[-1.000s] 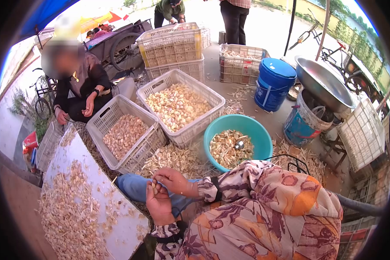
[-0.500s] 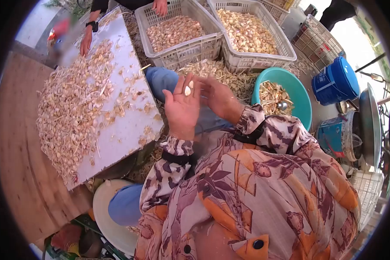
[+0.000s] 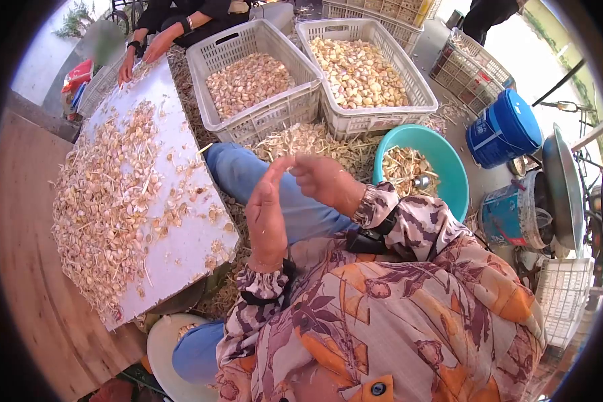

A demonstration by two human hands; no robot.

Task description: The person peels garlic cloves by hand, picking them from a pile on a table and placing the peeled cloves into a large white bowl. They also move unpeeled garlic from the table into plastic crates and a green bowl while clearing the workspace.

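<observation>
My left hand (image 3: 268, 218) is raised over my jeans, turned edge-on with its fingers stretched up and together. Its palm faces away from view, so whether garlic cloves lie in it is hidden. My right hand (image 3: 328, 184) has its fingers curled inward, close against the tips of the left fingers; what they pinch, if anything, cannot be made out. To the left, a pile of garlic cloves (image 3: 107, 208) with loose skins and stalks covers much of a white board (image 3: 174, 258).
Two crates, one of pinkish cloves (image 3: 248, 84) and one of paler cloves (image 3: 358, 72), stand ahead. A teal basin (image 3: 457, 181) holds stalks. Blue buckets (image 3: 506, 130) stand at right. Another person's hands (image 3: 161, 45) work at the board's far end. A pale basin (image 3: 164, 352) sits below.
My left hand has turned from palm-up, with cloves showing, to edge-on. My right fingers have curled in. The other person's second hand has moved from the crate to the board. The view has shifted.
</observation>
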